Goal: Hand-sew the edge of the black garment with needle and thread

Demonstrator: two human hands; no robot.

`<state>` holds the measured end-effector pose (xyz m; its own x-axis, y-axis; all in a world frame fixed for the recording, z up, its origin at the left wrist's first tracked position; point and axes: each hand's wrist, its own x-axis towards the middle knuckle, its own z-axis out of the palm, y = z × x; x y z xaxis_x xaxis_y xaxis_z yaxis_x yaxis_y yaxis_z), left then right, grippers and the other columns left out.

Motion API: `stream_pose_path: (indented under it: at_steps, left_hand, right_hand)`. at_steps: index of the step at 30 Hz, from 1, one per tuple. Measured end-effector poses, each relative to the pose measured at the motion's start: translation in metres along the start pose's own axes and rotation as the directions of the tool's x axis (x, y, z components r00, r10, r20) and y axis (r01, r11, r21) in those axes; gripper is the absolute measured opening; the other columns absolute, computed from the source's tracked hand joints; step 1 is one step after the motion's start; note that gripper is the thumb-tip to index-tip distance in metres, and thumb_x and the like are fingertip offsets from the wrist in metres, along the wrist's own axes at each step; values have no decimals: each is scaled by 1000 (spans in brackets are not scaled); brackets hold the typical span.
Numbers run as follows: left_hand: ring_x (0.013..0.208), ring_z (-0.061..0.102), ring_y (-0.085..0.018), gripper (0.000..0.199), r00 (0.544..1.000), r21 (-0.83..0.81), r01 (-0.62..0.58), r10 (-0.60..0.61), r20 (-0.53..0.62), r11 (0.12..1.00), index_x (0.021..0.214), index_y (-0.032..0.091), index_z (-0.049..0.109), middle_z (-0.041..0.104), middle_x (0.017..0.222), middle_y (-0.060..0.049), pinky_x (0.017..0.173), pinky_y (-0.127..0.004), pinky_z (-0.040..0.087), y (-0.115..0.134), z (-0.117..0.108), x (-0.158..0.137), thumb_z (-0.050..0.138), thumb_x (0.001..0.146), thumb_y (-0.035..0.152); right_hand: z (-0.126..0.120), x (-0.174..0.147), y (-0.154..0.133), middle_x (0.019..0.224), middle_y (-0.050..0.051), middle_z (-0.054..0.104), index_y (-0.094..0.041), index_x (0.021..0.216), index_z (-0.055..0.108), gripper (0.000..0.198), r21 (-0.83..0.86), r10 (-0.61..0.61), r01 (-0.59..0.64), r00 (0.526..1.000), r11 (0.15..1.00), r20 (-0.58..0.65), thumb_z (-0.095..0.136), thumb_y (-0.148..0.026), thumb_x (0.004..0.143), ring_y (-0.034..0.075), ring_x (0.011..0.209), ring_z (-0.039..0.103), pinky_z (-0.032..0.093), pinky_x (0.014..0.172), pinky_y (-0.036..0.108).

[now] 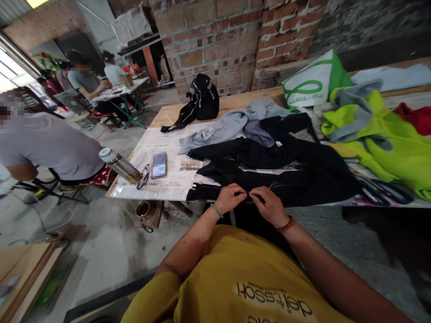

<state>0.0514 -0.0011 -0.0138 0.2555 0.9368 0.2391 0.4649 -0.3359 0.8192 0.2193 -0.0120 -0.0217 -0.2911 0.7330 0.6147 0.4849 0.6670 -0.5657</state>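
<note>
My left hand [230, 197], with a green bracelet at the wrist, is closed in a pinch at the table's front edge. Opposite it, fingertips almost meeting, my right hand [269, 205] with a red bracelet pinches too. A thin pale thread [247, 193] runs between the fingers; whether a needle is there is too small to tell. Under and behind both hands lies a black garment [303, 179], and a loop of white thread [276, 183] rests on it by my right hand. Large dark-handled scissors [387, 193] lie to the right.
On the newspaper-covered table [134, 157] are a phone [159, 164], glasses [143, 176], a tilted-looking flask [119, 165], a black bag [206, 96], grey cloth [215, 128], a green-white bag [316, 83] and yellow-green garments [387, 134]. A mug [143, 209] stands below. Other people sit at left.
</note>
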Motion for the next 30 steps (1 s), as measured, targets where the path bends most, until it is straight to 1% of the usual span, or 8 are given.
stream_pose_path:
  at_steps: [3, 8, 14, 16, 19, 25, 27, 30]
  left_hand:
    - [73, 59, -11, 8, 1000, 32, -6, 7, -20, 999, 70, 17, 67, 63, 74, 0, 73, -22, 47, -1, 2, -1, 61, 74, 13]
    - [73, 58, -11, 9, 999, 78, -25, 28, -34, 997, 70, 16, 66, 62, 73, 0, 74, -22, 47, 1, 5, -2, 59, 74, 12]
    - [73, 57, -12, 10, 998, 133, 8, 0, -60, 991, 69, 15, 65, 61, 73, -1, 72, -22, 46, 4, 7, -1, 59, 73, 9]
    - [73, 57, -12, 10, 998, 133, 16, -8, -65, 991, 69, 16, 65, 61, 73, -1, 72, -22, 46, 4, 7, 0, 59, 73, 9]
    - [73, 57, -11, 9, 998, 119, 3, 5, -64, 993, 70, 16, 65, 61, 73, -1, 72, -22, 46, 5, 6, -2, 59, 75, 12]
    - [71, 56, -11, 8, 997, 117, -24, 33, -76, 993, 68, 16, 64, 60, 71, 0, 71, -22, 46, 3, 7, -4, 59, 74, 14]
    - [71, 56, -11, 9, 996, 116, -28, 38, -79, 993, 67, 17, 64, 60, 71, 0, 72, -22, 46, 2, 8, -3, 59, 75, 13]
    - [71, 56, -11, 10, 997, 104, -17, 25, -77, 994, 67, 17, 64, 60, 71, 0, 72, -22, 47, 2, 7, -2, 58, 74, 13]
  right_hand:
    - [2, 1, -1, 77, 5, 63, -23, 84, 60, 9, -8, -15, 15, 1000, 1000, 19, 51, -24, 85, 18, 74, 59, 50, 69, 34]
    - [3, -2, 2, 80, 4, 63, -23, 86, 59, 9, -19, -27, 28, 999, 999, 26, 50, -22, 86, 17, 75, 60, 49, 67, 32]
    - [1, 4, -3, 76, 5, 60, -22, 84, 55, 9, -76, -82, 79, 996, 994, -37, 46, -19, 87, 17, 73, 56, 48, 69, 33]
    - [3, 5, -5, 76, 5, 59, -22, 83, 53, 10, -75, -76, 73, 996, 995, -49, 45, -19, 87, 18, 73, 56, 47, 69, 33]
    - [6, 4, -4, 77, 5, 59, -22, 84, 53, 9, -70, -28, 24, 998, 997, -53, 45, -21, 87, 17, 73, 56, 47, 68, 33]
    - [11, 1, 4, 78, 4, 61, -22, 85, 55, 9, -55, 30, -28, 999, 998, 25, 45, -22, 87, 17, 72, 58, 48, 65, 31]
    - [9, 2, 4, 78, 4, 61, -22, 86, 55, 12, -56, 29, -27, 999, 998, 22, 43, -22, 88, 17, 73, 59, 48, 66, 31]
    - [6, 6, -1, 77, 5, 61, -23, 85, 55, 13, -60, -14, 14, 1000, 998, -7, 43, -21, 88, 17, 73, 58, 48, 68, 32]
